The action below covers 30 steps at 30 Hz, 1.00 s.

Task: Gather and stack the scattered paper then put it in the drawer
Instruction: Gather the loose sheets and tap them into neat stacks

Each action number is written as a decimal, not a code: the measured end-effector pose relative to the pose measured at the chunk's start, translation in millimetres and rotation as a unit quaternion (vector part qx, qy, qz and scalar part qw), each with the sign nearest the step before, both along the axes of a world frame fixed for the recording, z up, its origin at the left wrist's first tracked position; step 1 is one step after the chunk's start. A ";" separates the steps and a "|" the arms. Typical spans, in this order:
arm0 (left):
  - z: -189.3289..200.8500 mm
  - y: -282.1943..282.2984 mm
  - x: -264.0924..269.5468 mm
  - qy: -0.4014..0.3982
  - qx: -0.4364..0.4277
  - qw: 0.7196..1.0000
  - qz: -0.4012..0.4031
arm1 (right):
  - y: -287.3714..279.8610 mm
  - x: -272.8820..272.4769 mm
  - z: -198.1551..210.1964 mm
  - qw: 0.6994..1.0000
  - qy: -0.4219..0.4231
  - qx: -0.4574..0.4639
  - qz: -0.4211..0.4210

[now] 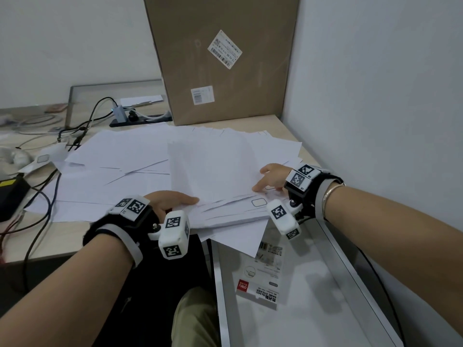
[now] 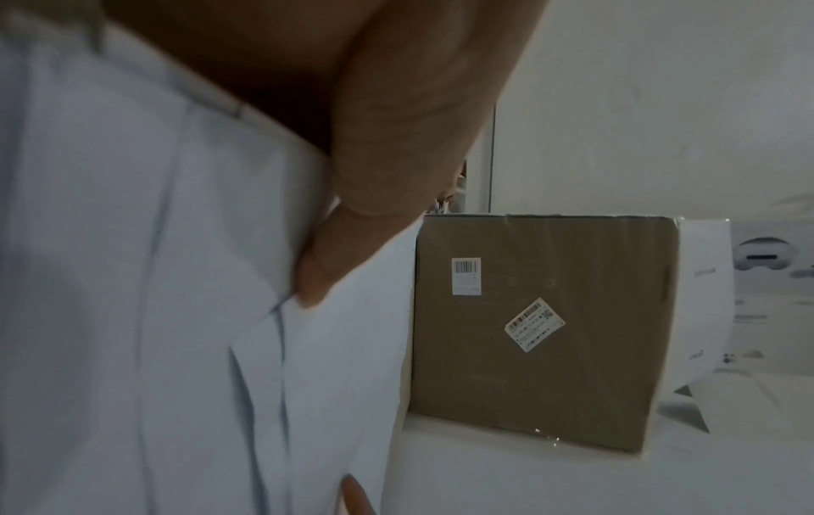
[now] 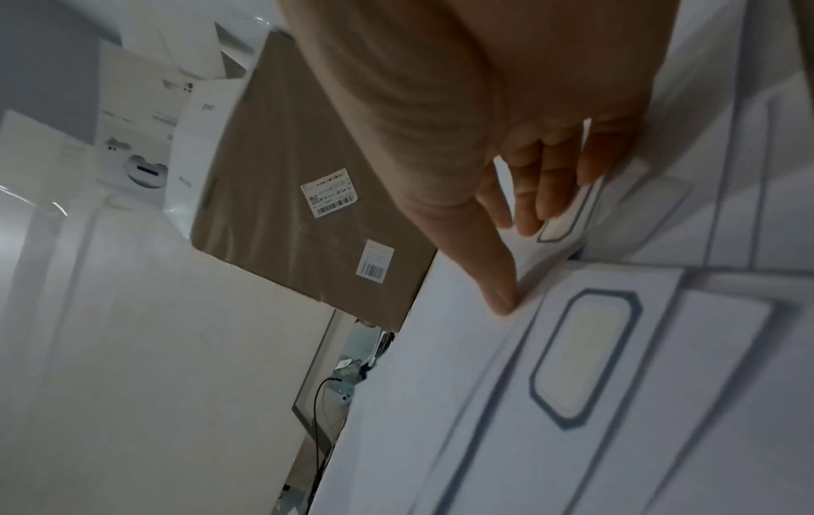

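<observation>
Several white paper sheets point(image 1: 120, 171) lie scattered over the desk. A loose stack of sheets point(image 1: 213, 171) sits in the middle, some bearing a rounded outlined label. My left hand point(image 1: 175, 200) pinches the stack's near left edge; in the left wrist view its thumb point(image 2: 317, 282) lies on top and a fingertip point(image 2: 354, 494) shows beneath. My right hand point(image 1: 269, 177) pinches the stack's right edge, with the thumb point(image 3: 500, 299) on the top sheet and the fingers point(image 3: 541, 195) tucked between the sheets. The drawer point(image 1: 220, 271) stands pulled out at lower right, just under the stack's near corner.
A sticker pack point(image 1: 260, 286) lies in the drawer. A tall cardboard box point(image 1: 220, 58) stands at the back against the wall on the right. Cables point(image 1: 45, 196), a power strip point(image 1: 140, 120) and a black-yellow device point(image 1: 10, 196) crowd the desk's left side.
</observation>
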State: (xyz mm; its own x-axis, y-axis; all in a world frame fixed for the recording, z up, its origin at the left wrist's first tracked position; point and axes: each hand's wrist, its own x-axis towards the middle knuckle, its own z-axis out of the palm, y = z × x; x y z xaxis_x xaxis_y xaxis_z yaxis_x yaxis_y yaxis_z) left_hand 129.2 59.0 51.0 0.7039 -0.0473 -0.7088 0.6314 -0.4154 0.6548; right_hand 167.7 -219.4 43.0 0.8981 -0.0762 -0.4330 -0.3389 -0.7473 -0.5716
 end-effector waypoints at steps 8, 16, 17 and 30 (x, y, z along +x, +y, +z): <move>12.0 -32.4 9.6 -0.100 0.053 0.994 0.009 | -11.9 -3.4 -6.5 0.998 -0.004 0.070 0.002; 7.5 -18.4 6.5 -0.203 -0.046 0.976 0.068 | -47.2 1.4 8.0 0.960 -0.097 0.234 -0.121; 11.3 -16.9 3.9 -0.213 -0.072 0.972 0.064 | -49.2 0.2 17.0 0.949 -0.090 0.282 -0.109; 63.6 -45.0 21.9 -0.380 -0.225 0.893 0.084 | -7.8 -11.1 99.1 0.849 -0.225 0.477 -0.019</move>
State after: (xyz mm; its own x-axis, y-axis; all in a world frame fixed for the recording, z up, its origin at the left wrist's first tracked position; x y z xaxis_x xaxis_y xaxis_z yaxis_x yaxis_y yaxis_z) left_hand 151.2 14.0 114.6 0.9976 -0.0554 0.0407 -0.0376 0.0570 0.9977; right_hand 156.6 -227.2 142.1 0.9938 0.0832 0.0732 0.0614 0.1366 -0.9887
